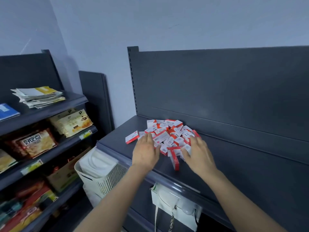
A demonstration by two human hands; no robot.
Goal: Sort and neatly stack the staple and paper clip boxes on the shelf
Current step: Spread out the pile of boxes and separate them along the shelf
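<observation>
On shelf (237, 166): seemingly alike red-white boxes (161, 136).

Left hand (145, 154), right hand (199, 154) reach forward, palms down, fingers straight.

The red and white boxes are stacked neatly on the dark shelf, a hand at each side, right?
No. The head view shows the red and white boxes in a jumbled heap on the dark shelf, with the left hand and right hand at each side.
</observation>
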